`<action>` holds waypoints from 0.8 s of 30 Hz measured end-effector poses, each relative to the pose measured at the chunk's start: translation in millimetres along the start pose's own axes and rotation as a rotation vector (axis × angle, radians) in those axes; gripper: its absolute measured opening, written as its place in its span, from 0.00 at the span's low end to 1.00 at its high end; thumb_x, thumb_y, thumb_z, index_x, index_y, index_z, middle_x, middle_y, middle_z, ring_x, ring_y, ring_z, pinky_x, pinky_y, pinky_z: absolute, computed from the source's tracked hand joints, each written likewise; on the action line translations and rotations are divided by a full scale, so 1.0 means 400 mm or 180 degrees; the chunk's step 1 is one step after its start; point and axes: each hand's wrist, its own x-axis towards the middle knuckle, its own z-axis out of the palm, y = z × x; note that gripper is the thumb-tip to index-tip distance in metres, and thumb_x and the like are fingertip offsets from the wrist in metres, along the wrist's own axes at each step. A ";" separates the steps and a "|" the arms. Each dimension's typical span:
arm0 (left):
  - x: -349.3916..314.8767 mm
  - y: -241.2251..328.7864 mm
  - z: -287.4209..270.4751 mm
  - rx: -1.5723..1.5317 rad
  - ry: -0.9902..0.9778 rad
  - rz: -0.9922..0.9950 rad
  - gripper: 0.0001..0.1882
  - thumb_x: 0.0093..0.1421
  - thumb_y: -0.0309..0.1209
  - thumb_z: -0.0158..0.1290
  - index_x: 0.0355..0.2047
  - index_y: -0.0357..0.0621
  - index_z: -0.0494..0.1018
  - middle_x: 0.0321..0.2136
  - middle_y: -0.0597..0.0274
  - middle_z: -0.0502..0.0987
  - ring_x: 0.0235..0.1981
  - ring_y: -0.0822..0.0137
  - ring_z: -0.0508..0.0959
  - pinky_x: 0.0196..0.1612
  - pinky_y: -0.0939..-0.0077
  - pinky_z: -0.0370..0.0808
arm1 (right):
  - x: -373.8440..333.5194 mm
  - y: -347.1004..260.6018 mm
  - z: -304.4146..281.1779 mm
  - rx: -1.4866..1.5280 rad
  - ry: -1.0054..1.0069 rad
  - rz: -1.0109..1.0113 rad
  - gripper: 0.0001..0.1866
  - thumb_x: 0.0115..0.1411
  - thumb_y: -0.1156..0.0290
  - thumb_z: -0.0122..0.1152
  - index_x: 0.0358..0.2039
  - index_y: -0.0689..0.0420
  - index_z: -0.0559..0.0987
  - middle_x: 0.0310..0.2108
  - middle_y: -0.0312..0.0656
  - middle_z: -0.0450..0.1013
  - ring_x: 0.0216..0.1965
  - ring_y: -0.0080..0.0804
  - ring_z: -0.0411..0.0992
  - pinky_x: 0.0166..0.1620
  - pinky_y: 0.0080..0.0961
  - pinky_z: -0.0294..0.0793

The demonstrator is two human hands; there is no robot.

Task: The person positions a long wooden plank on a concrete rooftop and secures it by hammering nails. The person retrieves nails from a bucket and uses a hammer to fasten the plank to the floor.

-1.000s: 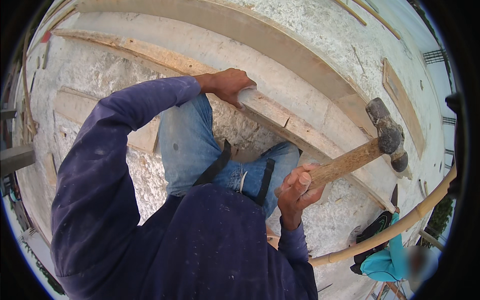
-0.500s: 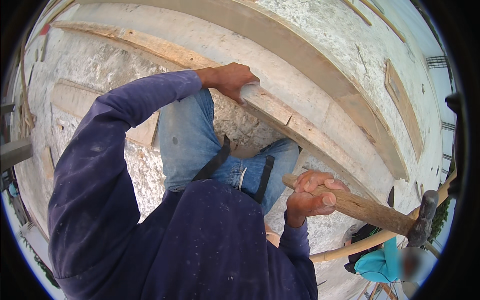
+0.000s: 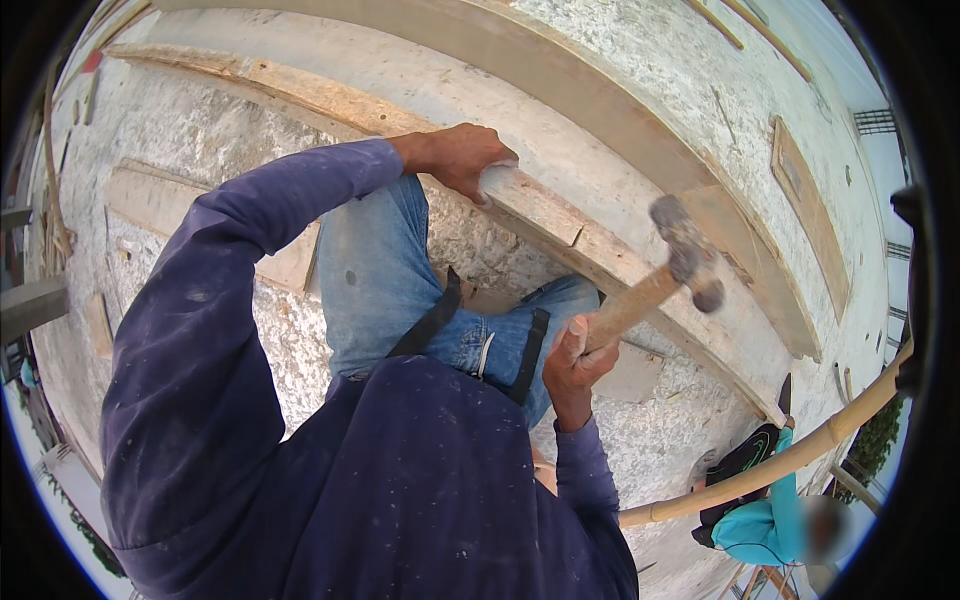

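My left hand (image 3: 466, 162) is closed over the upper edge of a long wooden plank (image 3: 620, 256) standing on edge across the floor in front of my knees. Dust whitens its fingertips. In my right hand (image 3: 578, 372) is a hammer (image 3: 634, 304), its thick wooden handle gripped near the end. The metal head, slightly smeared by motion, points up and to the right over the plank's right half, seemingly apart from it. A crack (image 3: 577, 237) shows in the plank's top between my two hands.
Beyond the plank runs a second long board (image 3: 590, 85), with a loose board (image 3: 808, 215) further right. A bamboo pole (image 3: 760, 484) crosses at lower right, by a person in a turquoise top (image 3: 745, 535). Another flat board (image 3: 155, 197) lies to the left on the rough, whitish floor.
My right hand has moved slightly left and up, and the hammer head has swung from the lower right up over the plank. My left hand stays on the plank.
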 end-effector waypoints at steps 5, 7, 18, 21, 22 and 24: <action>-0.005 0.011 0.002 0.0077 0.0148 0.0035 0.28 0.45 0.41 0.72 0.44 0.43 0.78 0.34 0.48 0.84 0.40 0.45 0.84 0.44 0.52 0.79 | -0.003 0.026 -0.028 -0.0448 -0.0967 0.1364 0.18 0.75 0.56 0.55 0.39 0.60 0.73 0.20 0.40 0.70 0.19 0.29 0.70 0.23 0.33 0.68; -0.004 0.005 0.000 0.0031 0.0057 -0.0080 0.28 0.45 0.41 0.72 0.44 0.43 0.79 0.34 0.48 0.84 0.40 0.45 0.84 0.45 0.52 0.79 | 0.033 -0.044 -0.108 0.0675 -0.0143 0.1284 0.20 0.75 0.50 0.53 0.39 0.57 0.70 0.19 0.36 0.67 0.16 0.25 0.66 0.20 0.25 0.65; -0.007 0.015 -0.013 0.0107 0.0134 -0.0128 0.28 0.45 0.41 0.73 0.45 0.42 0.79 0.36 0.47 0.84 0.41 0.46 0.84 0.46 0.54 0.79 | 0.008 0.085 0.019 -0.0586 -0.1057 0.0895 0.19 0.74 0.53 0.57 0.41 0.60 0.73 0.22 0.36 0.70 0.18 0.25 0.67 0.23 0.23 0.65; -0.005 0.015 -0.005 -0.0070 0.0041 -0.0103 0.29 0.44 0.41 0.73 0.45 0.42 0.79 0.36 0.46 0.84 0.41 0.45 0.84 0.46 0.54 0.79 | 0.082 -0.045 -0.113 0.0662 -0.0199 0.1116 0.23 0.74 0.46 0.53 0.39 0.57 0.71 0.19 0.35 0.67 0.16 0.27 0.68 0.20 0.24 0.66; -0.003 0.010 -0.007 -0.0072 0.0039 -0.0119 0.29 0.44 0.41 0.73 0.45 0.42 0.79 0.36 0.46 0.84 0.41 0.45 0.84 0.46 0.54 0.80 | 0.113 -0.078 -0.148 0.1074 0.0510 0.0597 0.26 0.74 0.42 0.50 0.41 0.56 0.69 0.19 0.35 0.67 0.15 0.24 0.65 0.19 0.21 0.66; -0.002 0.004 -0.006 -0.0109 0.0094 -0.0022 0.28 0.42 0.40 0.72 0.44 0.41 0.81 0.33 0.46 0.84 0.39 0.45 0.84 0.45 0.54 0.80 | 0.136 -0.107 -0.183 0.2311 0.1395 -0.0223 0.32 0.72 0.33 0.42 0.44 0.54 0.66 0.22 0.38 0.67 0.13 0.21 0.63 0.18 0.19 0.69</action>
